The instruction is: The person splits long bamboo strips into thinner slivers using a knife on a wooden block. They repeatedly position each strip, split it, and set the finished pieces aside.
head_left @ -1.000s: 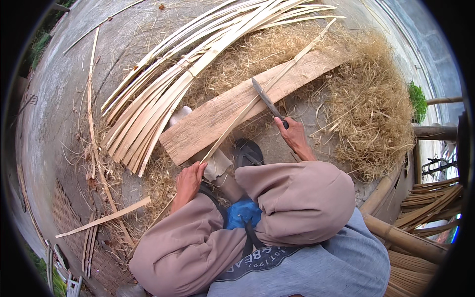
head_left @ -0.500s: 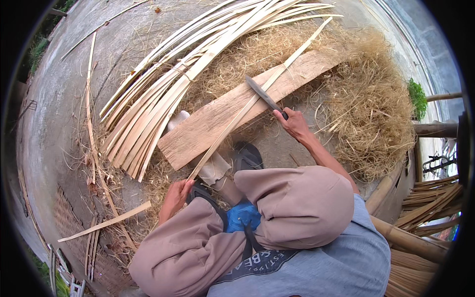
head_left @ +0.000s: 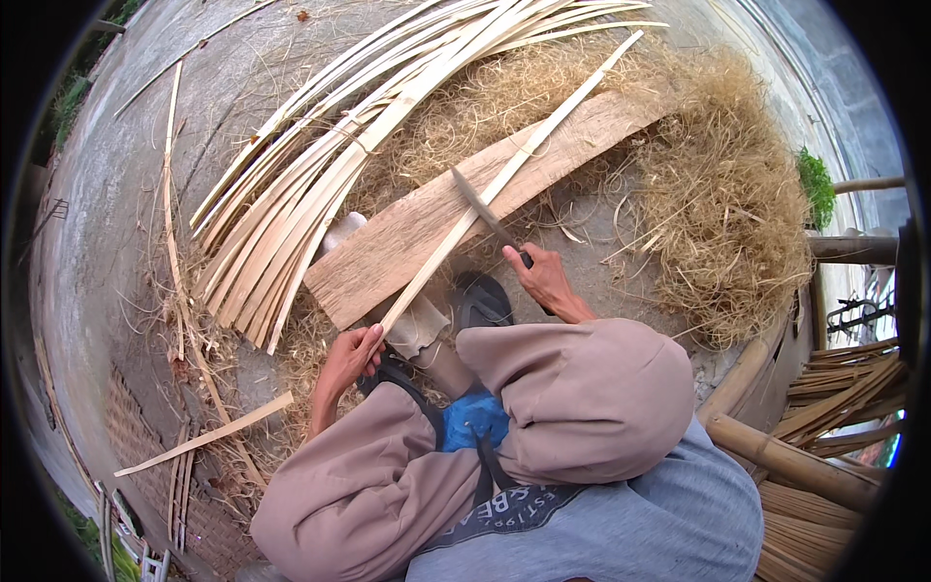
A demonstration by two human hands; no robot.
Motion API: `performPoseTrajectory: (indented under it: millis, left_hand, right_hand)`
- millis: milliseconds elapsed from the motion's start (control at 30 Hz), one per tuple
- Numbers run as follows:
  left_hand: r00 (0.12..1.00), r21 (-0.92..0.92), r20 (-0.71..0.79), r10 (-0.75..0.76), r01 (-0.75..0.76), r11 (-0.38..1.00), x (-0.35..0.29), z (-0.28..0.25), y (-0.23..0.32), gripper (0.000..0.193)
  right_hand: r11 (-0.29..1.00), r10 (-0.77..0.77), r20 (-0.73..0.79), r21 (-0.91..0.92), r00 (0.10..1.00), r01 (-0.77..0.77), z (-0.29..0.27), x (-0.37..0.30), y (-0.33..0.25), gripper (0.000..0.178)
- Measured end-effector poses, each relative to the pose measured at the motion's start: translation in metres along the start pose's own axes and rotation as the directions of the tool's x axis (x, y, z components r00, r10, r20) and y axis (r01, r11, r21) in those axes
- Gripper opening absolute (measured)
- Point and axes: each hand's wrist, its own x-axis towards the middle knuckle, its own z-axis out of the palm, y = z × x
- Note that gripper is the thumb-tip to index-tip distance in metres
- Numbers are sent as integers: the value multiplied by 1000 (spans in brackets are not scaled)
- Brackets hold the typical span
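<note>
Wooden, one plank point(head_left: 383, 254) underlies one strip point(head_left: 526, 157) clamped in left grip point(head_left: 351, 357) and one knife point(head_left: 497, 228) in right grip point(head_left: 544, 279).

L hand point(head_left: 351, 357) low, L of ctr, fwd of L leg point(head_left: 364, 461); thumb + fingertips point(head_left: 376, 335) pinched tog. L forearm point(head_left: 326, 403) slants up from behind L leg, mostly hid. R hand point(head_left: 543, 279) higher, fwd of R knee point(head_left: 621, 388), curled in firm grip, knuckles up. R forearm point(head_left: 579, 312) short bit visible from here, rest behind knee. Hands bare, well apart.
</note>
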Motion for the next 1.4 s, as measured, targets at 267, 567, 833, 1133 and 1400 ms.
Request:
performPoseTrajectory:
  millis: [267,567,833,1133,1400]
  left_hand:
    - [996,-151,27,-86,89,984,-7,-10,-15,60]
    - [996,-109,-37,-75,71,991,-30,-28,-38,58]
    - [999,-93,-28,-37,34,995,-55,-36,-40,54]
    - [992,-117,-84,-92,82,990,-80,-62,-82,51]
    - [908,-23,148,-393,400,916,-110,-104,-104,44]
  right_hand:
    - [983,136,21,-126,990,-133,-31,4,27,57]
    - [992,73,-79,-99,994,-80,-44,29,32,57]
    - [937,-102,-95,-342,990,64,-58,34,47,53]
    - [984,140,-271,-72,952,-165,-78,55,85,59]
    - [946,-120,-195,-320,973,52,-55,40,43,61]
